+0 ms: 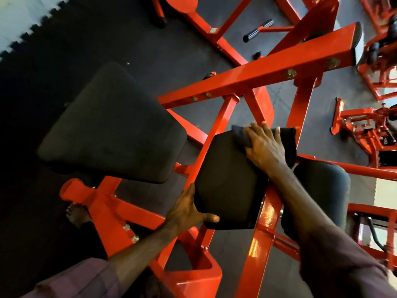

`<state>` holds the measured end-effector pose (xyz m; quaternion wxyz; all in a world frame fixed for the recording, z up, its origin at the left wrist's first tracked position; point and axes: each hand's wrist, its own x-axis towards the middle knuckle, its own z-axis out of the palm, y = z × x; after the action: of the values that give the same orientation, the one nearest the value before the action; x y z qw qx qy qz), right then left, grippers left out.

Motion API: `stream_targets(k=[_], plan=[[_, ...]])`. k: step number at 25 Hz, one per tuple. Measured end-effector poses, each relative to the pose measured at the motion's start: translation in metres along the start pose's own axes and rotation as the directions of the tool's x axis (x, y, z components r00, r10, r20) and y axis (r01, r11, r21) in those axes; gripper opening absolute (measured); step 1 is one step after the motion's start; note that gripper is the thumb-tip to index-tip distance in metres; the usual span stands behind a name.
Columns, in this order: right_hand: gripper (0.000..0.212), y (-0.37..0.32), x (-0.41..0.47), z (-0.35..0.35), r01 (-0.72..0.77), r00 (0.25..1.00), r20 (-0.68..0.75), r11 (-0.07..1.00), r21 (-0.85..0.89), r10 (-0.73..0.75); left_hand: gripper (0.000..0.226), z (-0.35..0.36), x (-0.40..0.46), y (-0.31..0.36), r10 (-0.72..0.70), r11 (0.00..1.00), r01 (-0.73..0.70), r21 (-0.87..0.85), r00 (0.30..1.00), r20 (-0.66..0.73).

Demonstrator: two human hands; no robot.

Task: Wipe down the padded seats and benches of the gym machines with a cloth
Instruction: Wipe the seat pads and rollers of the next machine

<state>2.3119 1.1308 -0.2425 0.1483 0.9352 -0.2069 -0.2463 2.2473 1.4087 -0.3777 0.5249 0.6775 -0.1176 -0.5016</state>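
Flooring [64,61] dark beneath orange frames [257,72].

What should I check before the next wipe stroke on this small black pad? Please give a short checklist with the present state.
1. Cloth lies under the right hand: ok.
2. Cloth touches the small black pad at its far end: ok.
3. Left hand holds the pad's near edge, to steady it: ok.
4. Stroke path toward the near edge is free, only the left thumb at its end: ok.
5. Cloth damp or clean enough: cannot tell.
6. Large seat pad already wiped: cannot tell.
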Motion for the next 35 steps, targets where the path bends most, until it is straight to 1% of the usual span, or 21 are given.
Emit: stream_targets(k=[1,2,5,6,8,11,12,15,16,17,20,21,22,24,25,27,29,30,31,33,35], plan=[[0.069,-0.014,0.014,-0.002,-0.071,0.997,0.023,0.997,0.016,0.070,0.133,0.001,0.001,0.000,0.005,1.000,-0.005,0.007,1.000,-0.001],[0.070,-0.029,0.022,-0.003,-0.060,0.997,0.054,0.998,-0.024,0.061,0.134,0.002,0.001,-0.001,0.007,1.000,-0.007,0.014,1.000,0.000],[0.072,-0.032,0.008,0.009,0.249,0.965,0.137,0.947,-0.202,-0.224,0.140,0.002,0.000,0.000,-0.015,0.999,0.015,0.029,1.000,0.007],[0.071,-0.021,-0.001,0.006,0.301,0.948,0.177,0.927,-0.223,-0.265,0.141,0.002,0.000,0.001,-0.024,0.999,0.024,0.038,1.000,0.008],[0.069,-0.005,0.000,-0.002,0.254,0.960,0.170,0.948,-0.194,-0.222,0.140,0.002,-0.001,0.003,-0.039,0.998,0.038,0.053,0.999,0.004],[0.067,-0.032,0.032,-0.002,0.010,0.990,0.143,0.991,-0.131,0.009,0.136,0.000,-0.001,0.002,-0.026,0.999,0.026,0.047,1.000,-0.001],[0.068,-0.045,0.036,0.001,0.019,0.987,0.161,0.986,-0.163,0.007,0.137,0.001,-0.002,0.002,-0.023,0.999,0.023,0.048,1.000,-0.001],[0.069,-0.051,0.027,0.014,0.350,0.922,0.263,0.901,-0.257,-0.284,0.140,0.002,-0.004,0.003,-0.035,0.998,0.035,0.044,0.999,0.001],[0.069,-0.043,0.025,0.011,0.412,0.893,0.309,0.871,-0.266,-0.327,0.140,0.002,-0.004,0.003,-0.034,0.999,0.034,0.035,0.999,-0.001],[0.068,-0.037,0.029,0.008,0.406,0.894,0.317,0.871,-0.277,-0.316,0.141,0.002,-0.004,0.003,-0.033,0.999,0.034,0.022,0.999,-0.008],[0.064,-0.061,0.044,0.008,0.138,0.965,0.256,0.950,-0.281,-0.065,0.141,0.001,-0.003,0.001,-0.038,0.999,0.038,0.005,0.999,-0.017],[0.064,-0.077,0.043,0.013,0.153,0.960,0.271,0.942,-0.300,-0.070,0.140,0.001,-0.005,0.001,-0.038,0.999,0.038,0.004,0.999,-0.007],[0.064,-0.089,0.038,0.022,0.254,0.942,0.297,0.913,-0.320,-0.158,0.140,0.001,-0.006,0.002,-0.037,0.999,0.037,0.003,0.999,-0.002],[0.065,-0.088,0.027,0.026,0.467,0.854,0.392,0.834,-0.293,-0.341,0.142,-0.001,-0.008,0.005,-0.045,0.999,0.045,0.012,0.999,0.006],[0.065,-0.078,0.027,0.021,0.504,0.832,0.407,0.820,-0.270,-0.377,0.143,-0.002,-0.008,0.006,-0.056,0.998,0.056,0.028,0.998,0.009],[0.064,-0.065,0.046,0.015,0.413,0.882,0.359,0.868,-0.276,-0.305,0.140,-0.001,-0.007,0.005,-0.063,0.997,0.063,0.039,0.998,0.000],[0.062,-0.077,0.064,0.017,0.231,0.938,0.319,0.933,-0.277,-0.138,0.136,-0.002,-0.009,0.005,-0.068,0.997,0.068,0.029,0.998,-0.013],[0.061,-0.090,0.067,0.022,0.229,0.937,0.324,0.930,-0.288,-0.131,0.137,-0.002,-0.009,0.004,-0.067,0.997,0.067,0.034,0.998,-0.017],[0.061,-0.101,0.065,0.030,0.308,0.918,0.347,0.897,-0.316,-0.193,0.140,-0.001,-0.010,0.004,-0.073,0.996,0.073,0.041,0.997,-0.013],[0.061,-0.105,0.049,0.038,0.511,0.823,0.437,0.808,-0.292,-0.363,0.142,-0.002,-0.014,0.006,-0.086,0.994,0.087,0.065,0.996,-0.011],[0.062,-0.085,0.037,0.026,0.602,0.754,0.472,0.768,-0.218,-0.456,0.137,-0.001,-0.015,0.005,-0.093,0.992,0.095,0.078,0.995,-0.024]])
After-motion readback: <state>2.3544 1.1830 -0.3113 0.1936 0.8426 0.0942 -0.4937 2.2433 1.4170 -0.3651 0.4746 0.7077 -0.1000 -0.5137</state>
